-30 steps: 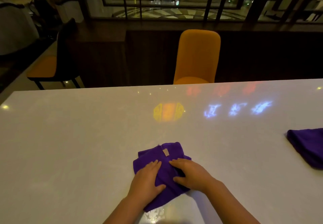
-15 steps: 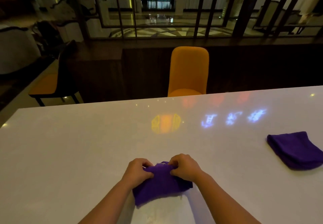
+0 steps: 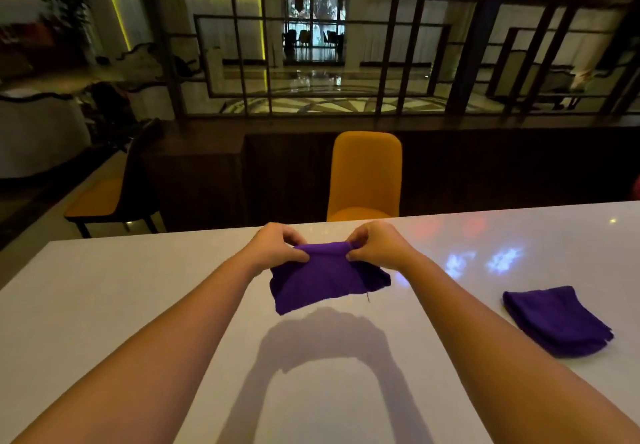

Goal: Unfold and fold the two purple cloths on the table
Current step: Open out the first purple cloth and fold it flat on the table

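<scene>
One purple cloth hangs in the air above the white table, still partly folded, casting a shadow below it. My left hand pinches its top edge on the left and my right hand pinches the same edge on the right, both arms stretched forward. The second purple cloth lies folded flat on the table to the right, well apart from both hands.
An orange chair stands behind the table's far edge, straight ahead. A dark chair with an orange seat stands at the far left. A dark low wall and a metal lattice screen run behind them.
Both hands gripped the cloth on the table, then raised it up and forward off the surface. The view tilted upward. The second cloth has not moved.
</scene>
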{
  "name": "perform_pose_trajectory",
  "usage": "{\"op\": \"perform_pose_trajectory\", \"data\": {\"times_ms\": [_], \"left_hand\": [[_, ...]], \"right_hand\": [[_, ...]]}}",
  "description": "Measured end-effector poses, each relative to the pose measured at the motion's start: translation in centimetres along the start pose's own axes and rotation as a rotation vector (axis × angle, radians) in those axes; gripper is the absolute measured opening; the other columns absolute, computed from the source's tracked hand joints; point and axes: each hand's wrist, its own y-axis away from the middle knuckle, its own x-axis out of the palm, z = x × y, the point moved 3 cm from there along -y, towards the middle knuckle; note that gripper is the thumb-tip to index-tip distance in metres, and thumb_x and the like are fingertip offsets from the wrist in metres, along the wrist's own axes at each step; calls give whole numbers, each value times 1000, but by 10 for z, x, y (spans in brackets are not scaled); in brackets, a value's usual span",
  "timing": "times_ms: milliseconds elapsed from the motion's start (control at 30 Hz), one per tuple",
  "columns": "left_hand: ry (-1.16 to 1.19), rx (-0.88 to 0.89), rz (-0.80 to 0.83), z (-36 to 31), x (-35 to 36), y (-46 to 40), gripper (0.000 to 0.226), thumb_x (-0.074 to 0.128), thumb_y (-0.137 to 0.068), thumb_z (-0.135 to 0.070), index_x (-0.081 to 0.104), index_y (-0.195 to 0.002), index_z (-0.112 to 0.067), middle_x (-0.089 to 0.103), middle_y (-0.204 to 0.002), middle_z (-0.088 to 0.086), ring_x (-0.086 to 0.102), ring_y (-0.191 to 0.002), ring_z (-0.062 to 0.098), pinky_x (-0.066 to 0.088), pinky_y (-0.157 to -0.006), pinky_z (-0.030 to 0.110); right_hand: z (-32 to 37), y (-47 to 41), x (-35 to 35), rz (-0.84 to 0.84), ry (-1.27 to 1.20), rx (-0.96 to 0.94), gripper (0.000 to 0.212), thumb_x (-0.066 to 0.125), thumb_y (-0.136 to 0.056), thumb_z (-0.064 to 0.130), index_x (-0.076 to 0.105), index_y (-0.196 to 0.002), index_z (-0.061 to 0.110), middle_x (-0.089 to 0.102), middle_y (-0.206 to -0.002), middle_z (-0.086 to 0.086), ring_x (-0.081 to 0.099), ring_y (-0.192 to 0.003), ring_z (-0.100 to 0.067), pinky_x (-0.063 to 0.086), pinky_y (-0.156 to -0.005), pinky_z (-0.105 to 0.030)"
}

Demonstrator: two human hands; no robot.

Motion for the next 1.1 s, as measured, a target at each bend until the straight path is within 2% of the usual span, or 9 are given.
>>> {"op": "perform_pose_trajectory", "data": {"times_ms": [100, 167, 267, 467, 633, 767, 900, 1100], "left_hand": [[3, 57, 0, -26, -3, -5, 14, 72, -76, -15, 63, -78, -26, 61, -84, -6, 59, -80, 14, 48, -59, 21], [9, 95, 15, -42, 1, -10, 13, 72, -76, -15, 64, -80, -25, 62, -85, -5, 60, -82, 14, 49, -61, 22], [18, 125, 13, -68, 13, -16, 12, 71, -77, -14, 65, -77, -24, 63, -84, -4, 60, -83, 14, 49, -63, 23], [21, 131, -18, -123, 64, -40, 10, 70, -78, -13, 65, -81, -20, 62, -86, -3, 59, -86, 15, 49, -65, 23], [22, 79, -53, -159, 141, -67, 9, 69, -79, -13, 65, -85, -18, 62, -90, -1, 59, -92, 19, 50, -69, 26], [8, -16, -47, -171, 215, -87, 11, 70, -79, -11, 64, -85, -19, 63, -95, 3, 60, -94, 21, 52, -73, 30], [-17, -85, -38, -164, 265, -93, 16, 69, -79, -11, 61, -77, -25, 62, -87, -3, 60, -86, 18, 51, -64, 24], [-56, -173, -32, -133, 314, -97, 18, 71, -75, -10, 63, -70, -25, 63, -80, -6, 59, -78, 12, 47, -59, 22]], "right_hand": [[2, 2, -27, -44, 33, -17, 15, 70, -81, 17, 69, -96, 15, 65, -97, -4, 60, -89, -20, 55, -71, -29], [-3, 5, -45, -74, 37, -20, 10, 71, -80, 18, 65, -88, 21, 62, -90, 2, 59, -86, -17, 52, -65, -22], [-14, 11, -70, -90, 43, -34, 12, 72, -79, 19, 62, -79, 26, 58, -79, 9, 58, -79, -12, 46, -56, -15], [-66, 17, -126, -90, 50, -54, 13, 72, -78, 18, 63, -79, 27, 60, -81, 8, 60, -80, -12, 49, -59, -16], [-148, 21, -162, -62, 56, -69, 10, 72, -79, 18, 64, -84, 24, 62, -84, 5, 61, -83, -15, 53, -64, -21], [-222, 28, -170, 15, 65, -49, 11, 70, -81, 17, 67, -91, 19, 61, -87, 3, 59, -82, -14, 53, -69, -25], [-271, 36, -161, 95, 53, -35, 12, 69, -81, 17, 68, -94, 16, 61, -88, 2, 57, -83, -16, 50, -70, -25], [-324, 41, -124, 169, 24, -23, 12, 70, -79, 19, 69, -91, 18, 60, -87, 4, 57, -80, -16, 50, -70, -26]]}}
